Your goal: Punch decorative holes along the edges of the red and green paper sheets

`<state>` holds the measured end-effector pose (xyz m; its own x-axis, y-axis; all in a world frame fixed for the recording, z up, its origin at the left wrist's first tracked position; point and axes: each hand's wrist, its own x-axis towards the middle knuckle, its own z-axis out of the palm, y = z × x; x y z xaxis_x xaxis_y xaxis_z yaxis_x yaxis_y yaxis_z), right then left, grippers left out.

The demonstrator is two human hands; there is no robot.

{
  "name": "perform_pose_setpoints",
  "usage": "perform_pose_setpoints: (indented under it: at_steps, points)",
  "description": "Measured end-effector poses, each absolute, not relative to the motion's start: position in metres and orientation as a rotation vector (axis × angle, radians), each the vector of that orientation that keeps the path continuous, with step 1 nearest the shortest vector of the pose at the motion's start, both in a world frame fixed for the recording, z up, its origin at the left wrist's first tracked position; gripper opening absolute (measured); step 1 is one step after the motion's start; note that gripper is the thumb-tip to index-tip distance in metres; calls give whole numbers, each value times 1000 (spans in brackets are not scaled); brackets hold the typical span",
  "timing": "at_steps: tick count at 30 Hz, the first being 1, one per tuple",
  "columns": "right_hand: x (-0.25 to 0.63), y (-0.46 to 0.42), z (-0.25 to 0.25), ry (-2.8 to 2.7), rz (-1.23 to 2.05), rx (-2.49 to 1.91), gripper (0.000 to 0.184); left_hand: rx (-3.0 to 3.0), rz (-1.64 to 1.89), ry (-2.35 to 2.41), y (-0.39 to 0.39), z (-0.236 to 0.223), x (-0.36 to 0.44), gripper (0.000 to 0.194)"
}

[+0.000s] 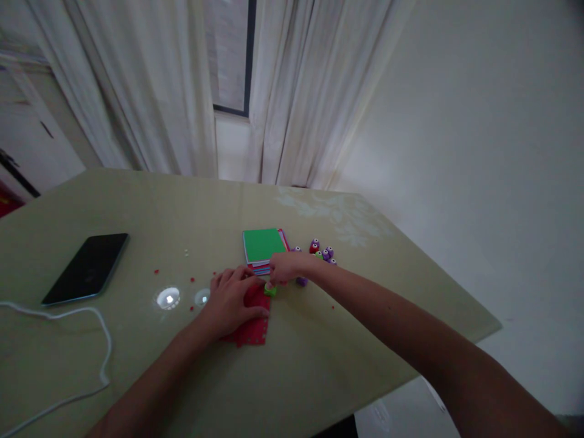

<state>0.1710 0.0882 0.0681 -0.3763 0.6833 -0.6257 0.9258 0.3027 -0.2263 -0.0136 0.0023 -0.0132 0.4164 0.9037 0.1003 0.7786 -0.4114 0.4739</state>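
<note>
A red sheet of paper [250, 331] lies on the table in front of me, with a row of small cut-outs along its edges. My left hand [232, 301] rests on it, fingers and thumb spread over the paper. At the sheet's upper right corner sits a small green craft punch [271, 291]. My right hand [285, 267] reaches in from the right, its fingers curled and its fingertips down on the punch. The punch's underside and part of the sheet are hidden. Just behind the hands lies a stack of coloured paper [263, 244], green on top.
Several purple, red and green punches [326, 253] stand right of the stack. Tiny red paper bits [192, 280] are scattered on the table [310, 365]. On the left lie a dark tablet [89, 267] and a white cable [104, 347]. Curtains and a wall stand behind.
</note>
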Motion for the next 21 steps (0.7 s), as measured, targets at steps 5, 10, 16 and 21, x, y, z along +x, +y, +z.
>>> perform_pose_setpoints:
  at_steps: [5, 10, 16, 21]
  points:
    - [196, 70, 57, 2268, -967, 1495, 34, 2316, 490, 1445, 2, -13, -13, 50]
    - [210, 37, 33, 2678, -1251, 1822, 19, 2304, 509, 1449, 1, -12, -14, 53]
    - [215, 18, 20, 3104, -784, 1639, 23, 2281, 495, 1435, 0, -12, -16, 48]
    - [218, 15, 19, 3033, -724, 1565, 20, 2276, 500, 1463, -1, -18, -18, 58]
